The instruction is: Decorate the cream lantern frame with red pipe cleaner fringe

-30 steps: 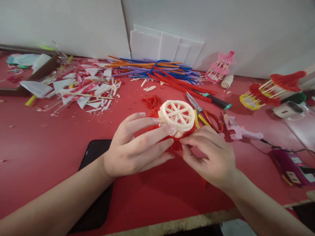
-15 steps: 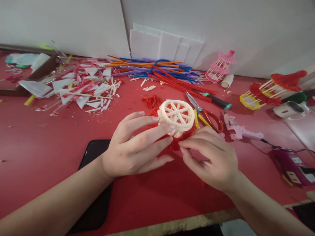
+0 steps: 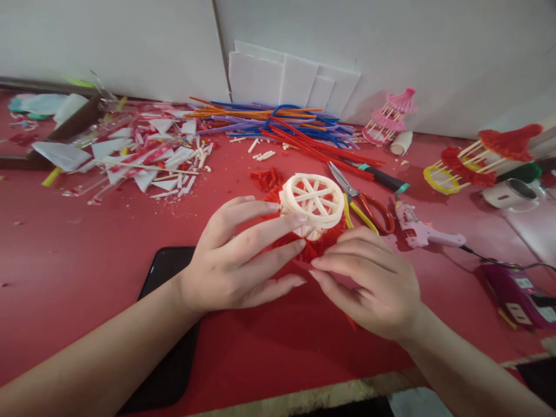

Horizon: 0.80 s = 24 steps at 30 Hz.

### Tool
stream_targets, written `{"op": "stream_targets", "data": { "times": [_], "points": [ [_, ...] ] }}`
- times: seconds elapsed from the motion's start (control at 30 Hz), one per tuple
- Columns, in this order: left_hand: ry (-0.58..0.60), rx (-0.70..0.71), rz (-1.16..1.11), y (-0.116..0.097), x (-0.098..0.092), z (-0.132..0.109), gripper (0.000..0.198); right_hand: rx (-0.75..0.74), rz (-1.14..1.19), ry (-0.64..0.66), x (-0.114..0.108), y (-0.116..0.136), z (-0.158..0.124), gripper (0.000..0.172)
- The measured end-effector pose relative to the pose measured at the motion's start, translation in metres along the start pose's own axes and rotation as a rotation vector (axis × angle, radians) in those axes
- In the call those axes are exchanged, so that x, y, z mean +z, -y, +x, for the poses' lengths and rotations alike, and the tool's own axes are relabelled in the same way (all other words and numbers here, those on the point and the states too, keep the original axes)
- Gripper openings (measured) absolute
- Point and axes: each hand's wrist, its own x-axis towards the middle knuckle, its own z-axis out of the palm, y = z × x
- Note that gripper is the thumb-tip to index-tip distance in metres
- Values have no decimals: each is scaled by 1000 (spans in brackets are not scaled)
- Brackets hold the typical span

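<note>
My left hand (image 3: 237,260) holds a small craft model (image 3: 311,204) above the red table: a cream wheel-shaped frame with spokes on top and a red fringe skirt below. Its fingers press the frame's left side. My right hand (image 3: 369,281) grips the red fringe (image 3: 319,248) at the model's lower right, fingers pinched against it. A red strip hangs under my right hand. Both forearms reach in from the bottom edge.
A black phone (image 3: 169,324) lies under my left wrist. Scissors (image 3: 360,200), a pink glue gun (image 3: 419,229) and a black knife lie to the right. Coloured straws (image 3: 282,124), white scraps (image 3: 143,153), two finished models (image 3: 480,153) and a power strip (image 3: 519,292) surround the spot.
The model has tilted and shifted slightly up and away. My right hand's fingers have slid left along the red fringe; my left hand keeps its hold.
</note>
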Motion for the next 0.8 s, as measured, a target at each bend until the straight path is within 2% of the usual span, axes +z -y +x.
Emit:
{"op": "stream_targets", "data": {
  "times": [0.07, 0.17, 0.27, 0.33, 0.4, 0.63, 0.73, 0.8],
  "points": [
    [-36, -72, -60, 0, 2, 0, 45, 24, -3, -2, 0, -1, -1, 11],
    [-65, -314, -282, 1, 7, -2, 62, 76, -7, 7, 2, -2, -3, 12],
    [41, -531, -616, 6, 13, -7, 83, 116, -44, 1, 4, -3, -5, 12],
    [112, -593, -787, 8, 16, -10, 85, 120, -81, -19, 5, -4, -5, 13],
    [126, -617, -868, 9, 19, -11, 81, 127, -116, -36, 6, -4, -6, 13],
    [3, -648, -778, 3, 20, -7, 71, 173, -121, -47, 7, -3, -6, 9],
    [5, -649, -643, -1, 19, -6, 68, 210, -67, -39, 8, -3, -5, 9],
    [19, -654, -576, -3, 20, -7, 74, 240, -41, -28, 9, -2, -5, 10]
  ]
}}
